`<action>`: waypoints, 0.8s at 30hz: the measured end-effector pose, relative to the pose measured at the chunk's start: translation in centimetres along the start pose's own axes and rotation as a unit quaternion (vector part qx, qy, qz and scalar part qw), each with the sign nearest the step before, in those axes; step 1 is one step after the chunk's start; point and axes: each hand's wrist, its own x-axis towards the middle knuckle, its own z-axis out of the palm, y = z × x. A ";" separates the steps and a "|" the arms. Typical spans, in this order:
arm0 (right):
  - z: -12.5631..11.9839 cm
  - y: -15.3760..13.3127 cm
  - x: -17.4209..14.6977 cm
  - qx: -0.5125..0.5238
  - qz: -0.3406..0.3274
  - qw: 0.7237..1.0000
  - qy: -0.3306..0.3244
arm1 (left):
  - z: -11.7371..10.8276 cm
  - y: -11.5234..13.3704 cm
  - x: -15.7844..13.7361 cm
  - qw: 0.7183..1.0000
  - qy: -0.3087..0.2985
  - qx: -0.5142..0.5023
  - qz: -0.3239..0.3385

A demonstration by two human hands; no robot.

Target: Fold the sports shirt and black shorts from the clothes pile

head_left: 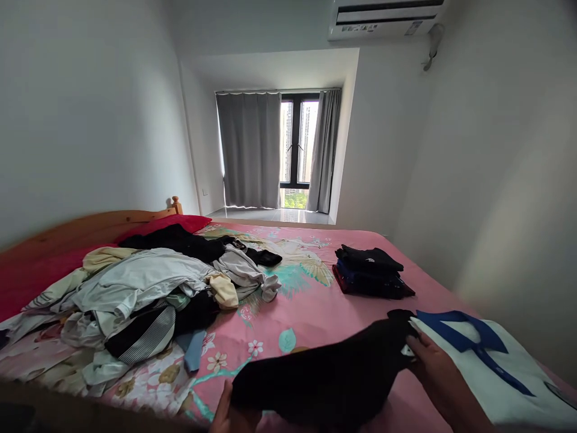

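A black garment (324, 376) is stretched between my two hands above the front of the bed; its exact kind does not show. My left hand (234, 412) grips its left end at the bottom of the view, the fingers partly hidden behind the cloth. At the upper right end, my right hand (426, 355) pinches the fabric near a small white label. Just beyond that hand lies a white polo shirt (505, 355) with a blue collar, spread flat at the bed's right side.
A loose heap of clothes (148, 282) covers the bed's left half, by red pillows (189, 224) and a wooden headboard (135, 221). Folded dark clothes (369, 270) are stacked toward the far right of the pink floral sheet (288, 313). A curtained window (295, 144) is behind.
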 end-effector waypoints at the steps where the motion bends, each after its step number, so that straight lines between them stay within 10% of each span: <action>1: -0.1 -0.2 0.1 -0.035 -0.022 0.998 0.053 | 0.8 -0.1 -0.1 0.999 -0.021 -0.031 -0.029; 4: 1.8 0.2 -2.3 -0.161 -0.123 0.974 0.105 | 3.7 -0.8 -1.1 0.974 -0.091 -0.173 -0.118; 8: 6.4 1.7 -9.0 -0.139 -0.073 0.975 -0.158 | 6.5 -1.6 -2.5 0.931 -0.143 -0.294 -0.164; 15: 10.4 3.9 -12.8 -0.250 -0.163 0.930 -0.216 | 8.3 -2.4 -5.0 0.947 -0.175 -0.239 -0.125; 24: 5.6 2.9 -9.6 -0.250 -0.158 0.953 0.062 | 6.7 -2.8 -2.9 0.997 0.073 0.031 -0.008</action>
